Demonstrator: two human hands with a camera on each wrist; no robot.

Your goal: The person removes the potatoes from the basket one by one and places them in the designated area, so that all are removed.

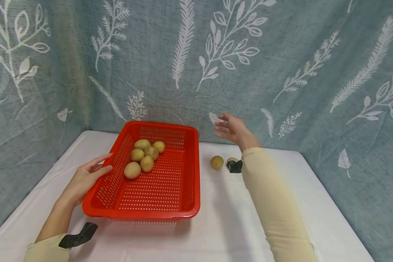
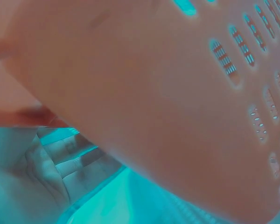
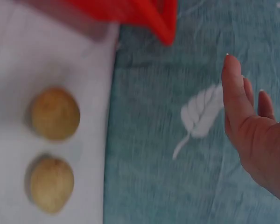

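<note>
Hands: left (image 1: 82, 179) touching basket (image 1: 144, 215), right (image 1: 230, 129) raised | white table (image 1: 144, 245) (leafy curtain (image 1: 150, 65))

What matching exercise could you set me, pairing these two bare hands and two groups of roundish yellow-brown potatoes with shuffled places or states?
Things:
1. Left hand
2. Right hand
3. Group of six potatoes
4. Pair of potatoes

Places or states:
A. Lying on the white tablecloth
B. At the left rim of the red perforated plastic basket
C. Inside that basket
D. Raised, holding nothing

Right pairs: 1-B, 2-D, 3-C, 4-A
</note>
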